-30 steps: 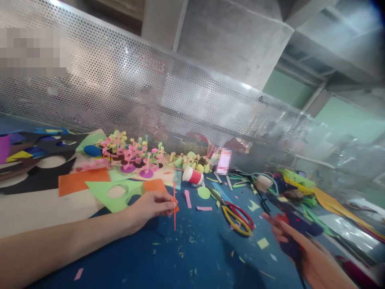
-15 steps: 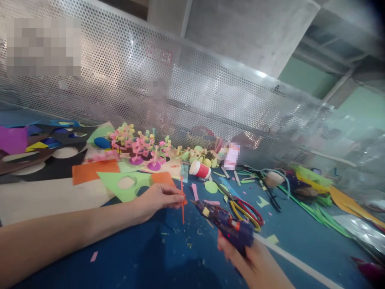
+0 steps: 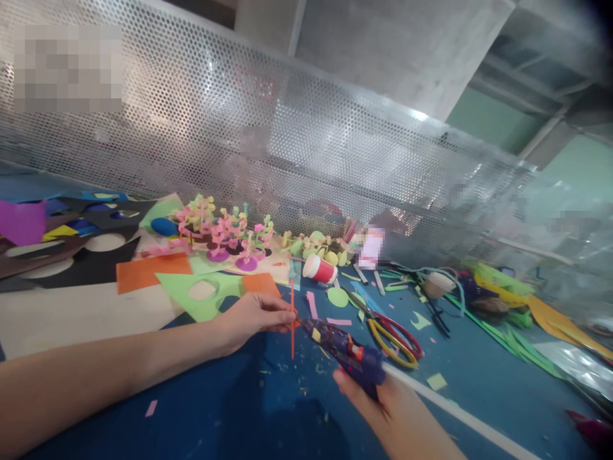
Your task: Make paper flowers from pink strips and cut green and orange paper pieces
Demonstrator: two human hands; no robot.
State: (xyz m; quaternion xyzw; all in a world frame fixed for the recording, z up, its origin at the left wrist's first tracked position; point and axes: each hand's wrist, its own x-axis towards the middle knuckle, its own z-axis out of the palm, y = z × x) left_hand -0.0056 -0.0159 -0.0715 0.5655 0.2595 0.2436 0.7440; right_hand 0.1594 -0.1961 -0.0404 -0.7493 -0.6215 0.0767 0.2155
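Observation:
Between the thumb and fingers of my left hand (image 3: 261, 319) is a thin orange strip (image 3: 292, 345), held upright above the blue tabletop. A small orange piece shows beside the fingertips, partly hidden. My right hand (image 3: 387, 409) is wrapped round the handle of a dark blue glue gun (image 3: 349, 351). A long white glue stick (image 3: 454, 409) runs out of its back end. The gun's nozzle points left and is at the small orange piece by my left fingertips; whether it touches I cannot tell.
Scissors (image 3: 395, 338) with red and yellow handles lie beyond the glue gun. A red-and-white paper cup (image 3: 320, 269) rests on its side. Several pink paper flowers (image 3: 225, 233) stand at the back before a perforated metal panel (image 3: 201, 128). Cut green foam (image 3: 191, 291) lies at left.
The glue gun has moved left and slightly up, bringing its nozzle to the orange piece at my left fingertips. My left hand has barely moved.

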